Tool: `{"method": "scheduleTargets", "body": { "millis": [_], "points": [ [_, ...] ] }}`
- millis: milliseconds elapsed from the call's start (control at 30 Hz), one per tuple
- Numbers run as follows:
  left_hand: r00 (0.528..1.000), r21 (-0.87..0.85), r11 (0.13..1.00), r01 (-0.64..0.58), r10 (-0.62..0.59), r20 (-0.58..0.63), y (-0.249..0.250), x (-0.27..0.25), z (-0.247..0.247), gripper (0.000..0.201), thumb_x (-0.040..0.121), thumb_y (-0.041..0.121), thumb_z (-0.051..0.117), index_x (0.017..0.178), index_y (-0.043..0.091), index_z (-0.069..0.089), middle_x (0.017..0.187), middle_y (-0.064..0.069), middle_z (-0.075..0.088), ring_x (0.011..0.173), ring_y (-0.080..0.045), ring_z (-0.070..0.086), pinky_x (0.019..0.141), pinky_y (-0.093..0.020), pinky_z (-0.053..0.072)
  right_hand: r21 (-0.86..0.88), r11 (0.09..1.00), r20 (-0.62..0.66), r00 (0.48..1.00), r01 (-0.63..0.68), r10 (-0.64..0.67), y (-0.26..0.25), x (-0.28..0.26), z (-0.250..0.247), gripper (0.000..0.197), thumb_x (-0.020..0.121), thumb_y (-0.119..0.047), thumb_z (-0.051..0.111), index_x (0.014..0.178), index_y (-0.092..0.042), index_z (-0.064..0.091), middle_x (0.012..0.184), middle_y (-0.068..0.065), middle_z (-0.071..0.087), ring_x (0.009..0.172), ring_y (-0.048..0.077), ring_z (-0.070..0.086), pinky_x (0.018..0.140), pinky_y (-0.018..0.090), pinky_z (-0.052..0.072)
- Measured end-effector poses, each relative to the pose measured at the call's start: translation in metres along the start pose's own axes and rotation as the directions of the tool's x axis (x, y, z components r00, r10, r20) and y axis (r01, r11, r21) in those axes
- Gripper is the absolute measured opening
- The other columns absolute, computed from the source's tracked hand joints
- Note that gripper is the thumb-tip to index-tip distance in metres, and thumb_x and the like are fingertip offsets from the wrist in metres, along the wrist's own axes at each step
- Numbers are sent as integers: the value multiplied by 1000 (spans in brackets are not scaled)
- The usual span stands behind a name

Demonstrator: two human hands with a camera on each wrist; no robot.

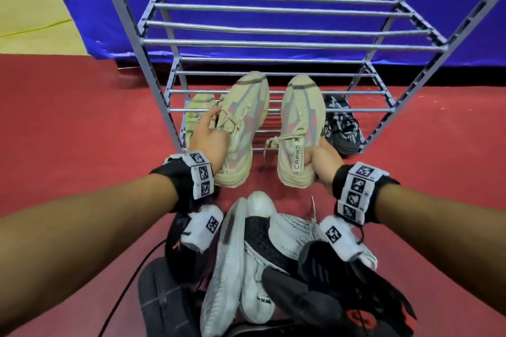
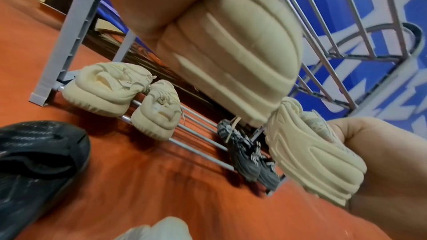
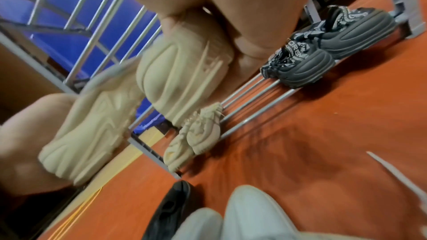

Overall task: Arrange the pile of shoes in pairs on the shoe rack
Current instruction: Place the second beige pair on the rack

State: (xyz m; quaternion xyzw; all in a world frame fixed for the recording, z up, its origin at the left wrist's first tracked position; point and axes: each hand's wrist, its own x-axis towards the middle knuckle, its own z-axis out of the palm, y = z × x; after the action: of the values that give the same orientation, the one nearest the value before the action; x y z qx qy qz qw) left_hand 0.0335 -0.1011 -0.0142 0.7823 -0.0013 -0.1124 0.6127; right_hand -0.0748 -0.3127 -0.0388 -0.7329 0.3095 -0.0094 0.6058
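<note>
A matched pair of beige knit sneakers is being carried: one gripped by the left hand point(image 1: 209, 142), its mate point(image 1: 298, 128) by the right hand point(image 1: 323, 164). Placement side by side on the grey metal-bar rack point(image 1: 273, 44) ahead is judged next.

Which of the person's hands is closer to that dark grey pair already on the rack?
Right. The right hand, gripping a beige shoe, is just beside the dark grey pair; the left hand is across the rack.

"CAPAD" on right beige sneaker point(image 1: 299, 128) tongue strip
</note>
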Motion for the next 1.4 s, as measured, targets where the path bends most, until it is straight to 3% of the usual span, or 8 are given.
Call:
{"method": "scheduleTargets", "body": {
  "millis": [367, 467, 600, 800, 933, 1067, 1233, 1400],
  "points": [
    [998, -195, 980, 46, -55, -39, 24, 44, 6, 63, 89, -3, 50, 145, 24, 49, 77, 0, 64, 45, -10, 41, 41, -18, 36, 20, 998, -15, 998, 58, -58, -70, 31, 41, 25, 44, -25, 58, 68, -17, 55, 72, 1, 58, 74, 24, 55, 68, 38, 41],
    [995, -200, 977, 71, -85, -60, 20, 52, 1, 56, 95, 1, 50, 148, 16, 45, 81, 1, 64, 38, -3, 42, 36, -12, 34, -76, 992, -71, 992, 96, -102, -62, 36, 50, 56, 46, -39, 60, 97, -17, 66, 96, 3, 71, 91, 27, 65, 87, 40, 53],
    [998, -145, 989, 28, -36, -57, 13, 42, 0, 50, 94, 22, 61, 143, 22, 52, 98, -4, 71, 72, -18, 65, 70, -29, 57, -78, 981, -146, 972, 176, -186, -45, 31, 57, 85, 69, -42, 63, 148, -26, 38, 126, -1, 67, 109, 21, 65, 103, 38, 49],
    [975, -168, 962, 214, -200, 99, -24, 68, 8, 73, 63, 46, 69, 134, 39, 55, 122, 2, 69, 106, -33, 68, 88, -53, 57, -28, 966, -114, 960, 255, -257, -41, 39, 49, 83, 72, -31, 64, 151, -35, 39, 113, 0, 75, 97, 21, 73, 93, 46, 57],
    [939, -213, 923, 321, -281, 198, 5, 29, 0, 73, 77, 19, 66, 139, 50, 43, 128, 1, 60, 100, -32, 69, 60, -44, 61, 20, 967, -123, 960, 255, -251, -52, 43, 51, 74, 74, -28, 62, 147, -35, 47, 112, -1, 76, 89, 20, 74, 87, 42, 60],
    [987, -279, 947, 159, -153, 42, 8, 35, -2, 73, 73, 14, 65, 141, 34, 49, 132, -6, 61, 106, -38, 66, 67, -46, 62, 82, 977, -101, 977, 197, -189, -68, 58, 62, 82, 67, -34, 64, 148, -32, 47, 129, 0, 68, 110, 18, 70, 99, 43, 55],
    [991, -227, 968, 103, -121, -65, 18, 56, -19, 66, 75, 25, 63, 139, 32, 49, 125, -3, 65, 101, -31, 69, 74, -49, 62, 155, 980, 30, 991, 128, -134, -78, 93, 81, 86, 60, -31, 69, 144, -23, 52, 124, 7, 70, 99, 24, 74, 91, 49, 59],
    [981, -220, 956, 192, -189, 35, 8, 59, -37, 59, 86, 24, 64, 142, 31, 45, 129, -8, 62, 99, -30, 69, 55, -33, 58, 105, 992, -19, 997, 75, -74, -88, 67, 92, 63, 74, -32, 57, 137, -29, 58, 121, 5, 71, 95, 26, 73, 85, 45, 61]
  ]
}}
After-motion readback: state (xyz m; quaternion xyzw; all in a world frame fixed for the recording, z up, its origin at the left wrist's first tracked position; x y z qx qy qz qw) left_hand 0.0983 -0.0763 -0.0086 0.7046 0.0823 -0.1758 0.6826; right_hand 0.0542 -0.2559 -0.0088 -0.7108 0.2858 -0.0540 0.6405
